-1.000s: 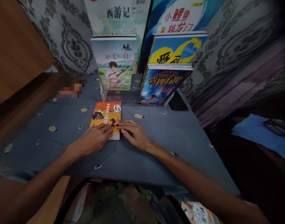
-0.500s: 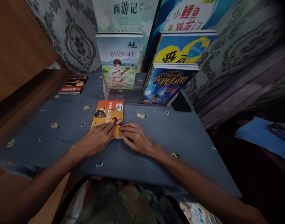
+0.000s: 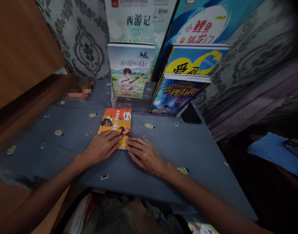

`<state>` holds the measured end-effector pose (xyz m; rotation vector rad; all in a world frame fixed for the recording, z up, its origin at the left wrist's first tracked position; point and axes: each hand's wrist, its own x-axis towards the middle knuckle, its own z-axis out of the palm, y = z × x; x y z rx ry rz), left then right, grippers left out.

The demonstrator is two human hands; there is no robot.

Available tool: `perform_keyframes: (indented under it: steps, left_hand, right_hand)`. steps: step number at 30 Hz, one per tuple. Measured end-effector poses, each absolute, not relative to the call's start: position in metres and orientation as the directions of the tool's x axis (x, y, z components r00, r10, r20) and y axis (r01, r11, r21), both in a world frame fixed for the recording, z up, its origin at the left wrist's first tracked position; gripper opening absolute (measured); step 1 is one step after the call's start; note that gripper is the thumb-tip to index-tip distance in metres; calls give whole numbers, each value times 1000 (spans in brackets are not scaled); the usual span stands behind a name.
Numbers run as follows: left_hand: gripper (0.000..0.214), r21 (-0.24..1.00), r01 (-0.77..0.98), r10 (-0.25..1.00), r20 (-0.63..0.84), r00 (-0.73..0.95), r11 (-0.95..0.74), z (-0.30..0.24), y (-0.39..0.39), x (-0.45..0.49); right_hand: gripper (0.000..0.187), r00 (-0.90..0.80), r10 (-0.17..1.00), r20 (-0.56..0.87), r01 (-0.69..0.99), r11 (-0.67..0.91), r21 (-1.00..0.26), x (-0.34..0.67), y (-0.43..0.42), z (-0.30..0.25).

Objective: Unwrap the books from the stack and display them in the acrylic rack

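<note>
An orange and yellow book (image 3: 124, 125) with Chinese characters and drawn figures on its cover lies closed on the cloth-covered table. My left hand (image 3: 102, 146) rests over its lower left part, fingers stretched out across the cover. At the book's lower right edge is my right hand (image 3: 145, 154), its fingers extended and their tips touching the book. Both palms face down, and neither hand is wrapped around anything. The hands hide the lower corners of the book.
Behind the book, a clear stand (image 3: 121, 102) holds several upright books, among them a guitar-player book (image 3: 129, 71) and a dark blue book (image 3: 178, 94). A black phone-like object (image 3: 191, 113) lies to their right. A blurred-out item (image 3: 79, 90) is at the back left.
My view has tilted slightly, so the table and books appear a little lower and further right. Both hands stay at the book, with only a slight shift of the fingers.
</note>
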<state>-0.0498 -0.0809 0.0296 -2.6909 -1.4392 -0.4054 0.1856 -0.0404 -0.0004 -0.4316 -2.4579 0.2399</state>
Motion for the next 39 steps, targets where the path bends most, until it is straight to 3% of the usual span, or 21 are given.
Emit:
perform_keyframes:
  steps: [5, 10, 18, 22, 34, 39]
  left_hand:
    - [46, 205, 862, 871, 278, 404, -465, 11, -51, -79]
    - [56, 311, 910, 950, 233, 206, -274, -3, -4, -107]
    - [60, 364, 920, 973, 218, 70, -148, -10, 18, -107]
    - [59, 368, 925, 979, 201, 25, -99, -10, 16, -105]
    - [57, 403, 910, 965, 261, -6, -103, -20, 18, -107]
    - [57, 431, 897, 965, 260, -20, -97, -18, 17, -106]
  right_hand:
    - [23, -728, 398, 558, 247, 912, -327, 185, -41, 3]
    - [23, -753, 477, 453, 280, 856, -435, 175, -31, 10]
    - [50, -722, 671, 170, 565, 713, -414, 125, 33, 14]
    - [53, -637, 754, 160, 663, 642, -385, 109, 56, 9]
    - [61, -596, 778, 198, 684, 621, -383, 123, 35, -2]
    - [66, -665, 720, 197, 629, 682, -373, 140, -8, -5]
